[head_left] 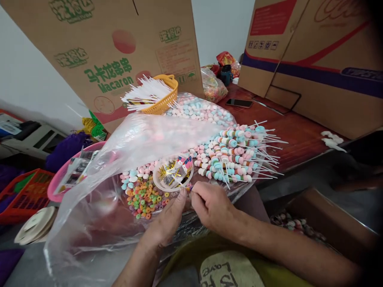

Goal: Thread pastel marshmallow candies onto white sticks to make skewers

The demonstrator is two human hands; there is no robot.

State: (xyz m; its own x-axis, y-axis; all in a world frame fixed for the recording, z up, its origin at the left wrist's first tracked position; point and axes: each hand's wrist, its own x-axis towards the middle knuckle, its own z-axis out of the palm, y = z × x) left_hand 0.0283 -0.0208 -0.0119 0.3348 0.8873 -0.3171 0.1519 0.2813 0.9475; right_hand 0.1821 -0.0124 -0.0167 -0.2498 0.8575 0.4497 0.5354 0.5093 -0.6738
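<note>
— In the head view, your right hand (214, 205) is curled tight, its fingertips seeming to pinch a white stick (177, 180) by the near end. Your left hand (168, 220) has its thumb just beside the stick; whether it grips too, you can't tell from here.

— Then steady the stick with one hand and guide with the other. Pinch lightly, close to the small coloured piece (189, 186), so the stick shouldn't bend or the piece crack.

— Where do you find them?

— The piece sits between your hands, nearest your right fingertips. The stick slants far and left from there, over the near rim of the bowl (161, 187). Loose rings (143, 197) lie left of your left hand; loaded sticks (231, 157) lie beyond your right hand, to its right.
</note>
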